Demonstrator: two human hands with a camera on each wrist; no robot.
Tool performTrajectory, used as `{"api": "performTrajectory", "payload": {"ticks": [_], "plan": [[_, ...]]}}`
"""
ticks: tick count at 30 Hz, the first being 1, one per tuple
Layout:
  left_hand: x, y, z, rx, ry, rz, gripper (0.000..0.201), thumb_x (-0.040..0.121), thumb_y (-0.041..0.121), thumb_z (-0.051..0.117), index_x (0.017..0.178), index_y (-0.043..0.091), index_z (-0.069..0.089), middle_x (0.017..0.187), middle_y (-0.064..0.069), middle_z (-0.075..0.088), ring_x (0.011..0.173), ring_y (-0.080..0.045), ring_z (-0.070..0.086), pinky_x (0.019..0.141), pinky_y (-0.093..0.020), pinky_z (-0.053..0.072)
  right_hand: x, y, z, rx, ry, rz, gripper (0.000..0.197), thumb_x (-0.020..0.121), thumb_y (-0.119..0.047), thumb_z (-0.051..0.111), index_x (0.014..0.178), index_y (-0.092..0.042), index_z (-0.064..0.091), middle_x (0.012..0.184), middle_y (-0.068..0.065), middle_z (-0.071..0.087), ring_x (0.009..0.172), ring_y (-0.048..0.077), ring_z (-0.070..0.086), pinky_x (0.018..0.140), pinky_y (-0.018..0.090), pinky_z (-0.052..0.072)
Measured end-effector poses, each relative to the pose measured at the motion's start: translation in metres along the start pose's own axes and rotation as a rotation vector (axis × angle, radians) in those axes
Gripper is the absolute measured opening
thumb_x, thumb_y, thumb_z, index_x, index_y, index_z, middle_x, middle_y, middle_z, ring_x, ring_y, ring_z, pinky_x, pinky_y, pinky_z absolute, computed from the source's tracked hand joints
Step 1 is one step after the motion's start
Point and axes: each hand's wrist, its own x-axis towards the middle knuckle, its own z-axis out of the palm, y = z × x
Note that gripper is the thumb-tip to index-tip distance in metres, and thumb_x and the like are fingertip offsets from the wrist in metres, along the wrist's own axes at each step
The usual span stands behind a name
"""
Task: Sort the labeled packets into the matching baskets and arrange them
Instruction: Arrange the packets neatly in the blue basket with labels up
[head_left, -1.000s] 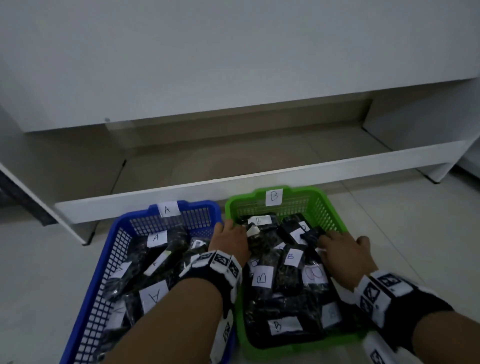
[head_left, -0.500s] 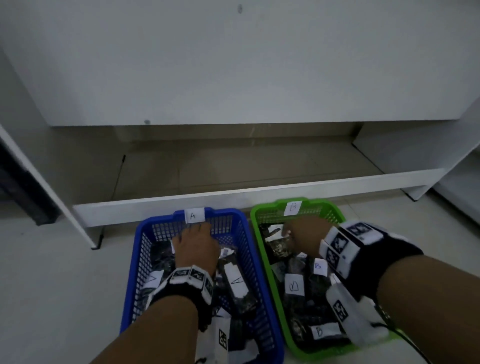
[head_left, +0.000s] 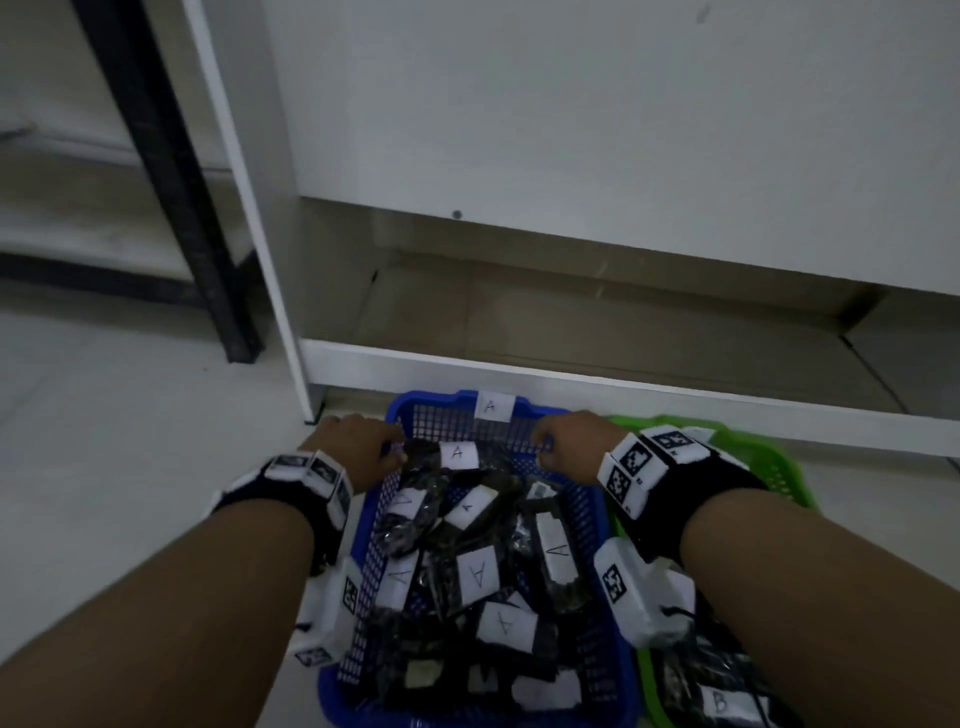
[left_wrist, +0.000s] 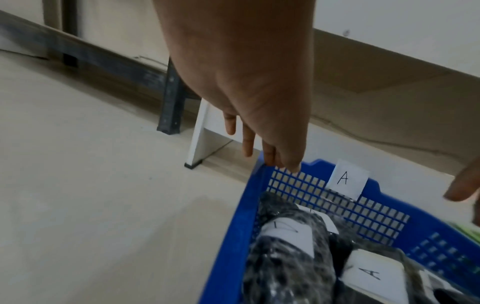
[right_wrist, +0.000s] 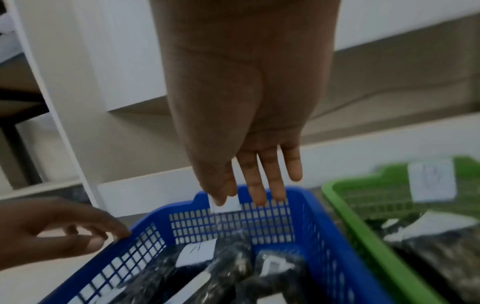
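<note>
The blue basket (head_left: 597, 525), marked "A", lay on the floor with its long axis pointing away from the person; the packets (head_left: 478, 574) inside read "A"; left hand (head_left: 353, 447) and right hand (head_left: 569, 441) touched its far rim with straight fingers; green basket (head_left: 779, 467) just beside.

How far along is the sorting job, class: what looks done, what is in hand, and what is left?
Done: packets labelled A fill the blue basket, and a B packet lies in the green basket.

In hand: the left hand and right hand are at the blue basket's far corners, holding no packet.

Left: probably only placing or tidying the baskets; no loose packets show.
</note>
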Motion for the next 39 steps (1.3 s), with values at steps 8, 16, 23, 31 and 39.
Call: {"api": "performTrajectory", "payload": {"ticks": [8, 16, 23, 31, 39], "plan": [[0.019, 0.028, -0.007, -0.056, -0.071, 0.065, 0.041, 0.089, 0.044, 0.055, 0.124, 0.024, 0.057, 0.125, -0.002, 0.06, 0.113, -0.023, 0.056, 0.094, -0.036, 0.047, 0.026, 0.017, 0.056, -0.051, -0.027, 0.014, 0.043, 0.093, -0.04, 0.045, 0.131, -0.021, 0.043, 0.134, 0.007, 0.051, 0.125, 0.029, 0.041, 0.105, 0.043, 0.028], [0.051, 0.093, 0.028, -0.157, -0.256, 0.131, 0.055, 0.081, 0.056, 0.061, 0.119, 0.016, 0.062, 0.114, -0.005, 0.065, 0.104, -0.022, 0.061, 0.091, -0.037, 0.05, 0.037, 0.052, 0.077, -0.012, -0.017, 0.061, 0.033, 0.095, -0.032, 0.044, 0.125, -0.02, 0.051, 0.131, 0.008, 0.051, 0.132, 0.026, 0.029, 0.106, 0.043, 0.022], [0.069, 0.106, 0.038, -0.322, -0.295, 0.063, 0.061, 0.072, 0.038, 0.078, 0.119, 0.013, 0.05, 0.116, -0.004, 0.059, 0.105, -0.022, 0.057, 0.083, -0.026, 0.043, 0.043, 0.044, 0.091, -0.003, -0.003, 0.063, 0.023, 0.091, -0.028, 0.051, 0.107, -0.021, 0.064, 0.126, 0.001, 0.057, 0.139, 0.027, 0.02, 0.109, 0.055, 0.008], [0.069, 0.072, 0.019, -0.847, -0.149, -0.153, 0.063, 0.07, 0.041, 0.079, 0.119, 0.018, 0.046, 0.105, -0.001, 0.055, 0.093, -0.017, 0.056, 0.078, -0.03, 0.045, 0.054, 0.039, 0.093, -0.035, 0.031, 0.102, 0.017, 0.085, -0.025, 0.054, 0.096, -0.021, 0.067, 0.105, 0.002, 0.063, 0.127, 0.028, 0.03, 0.107, 0.059, 0.008], [0.067, 0.057, 0.008, -1.155, -0.063, -0.198, 0.063, 0.062, 0.038, 0.085, 0.113, 0.024, 0.051, 0.107, -0.007, 0.062, 0.095, -0.024, 0.062, 0.085, -0.039, 0.053, 0.048, 0.018, 0.067, 0.395, 0.32, 0.163, 0.028, 0.094, -0.043, 0.042, 0.112, -0.029, 0.058, 0.109, -0.001, 0.065, 0.112, 0.023, 0.05, 0.1, 0.038, 0.031]]}}
